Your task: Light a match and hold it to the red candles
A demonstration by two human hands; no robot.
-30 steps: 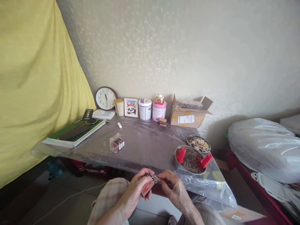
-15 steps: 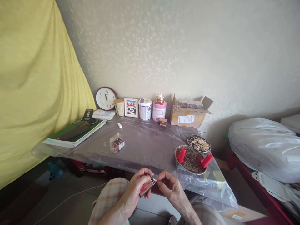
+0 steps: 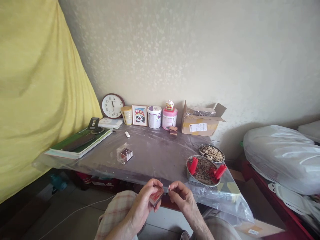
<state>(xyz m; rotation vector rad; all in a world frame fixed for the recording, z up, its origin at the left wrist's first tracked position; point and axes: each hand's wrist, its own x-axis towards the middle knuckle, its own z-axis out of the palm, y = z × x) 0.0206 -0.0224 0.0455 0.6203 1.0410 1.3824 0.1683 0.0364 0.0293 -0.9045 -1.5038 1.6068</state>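
Note:
My left hand [image 3: 145,197] is closed round a red matchbox [image 3: 156,196], held above my lap in front of the table edge. The box's tray now looks pushed in, and one dark side strip faces me. Just to its right, my right hand [image 3: 183,198] pinches a thin pale matchstick [image 3: 169,188] between thumb and forefinger. The stick points upward and stands apart from the box. Nearest to my right hand on the table is a metal tin [image 3: 190,178] of dark grit, with two red candles [image 3: 193,165] standing tilted in it.
Behind the tin sits a dish of many matchsticks [image 3: 212,153]. A plastic-wrapped pack of matchboxes [image 3: 125,154] lies left of centre on the plastic-covered table [image 3: 150,150]. Along the wall stand a clock [image 3: 113,105], a picture frame [image 3: 140,115], canisters [image 3: 154,117] and a cardboard box [image 3: 200,125].
The matchbox's open end has closed, and the box has turned in my left hand. My right hand has drawn slightly away with the matchstick, which now points upward.

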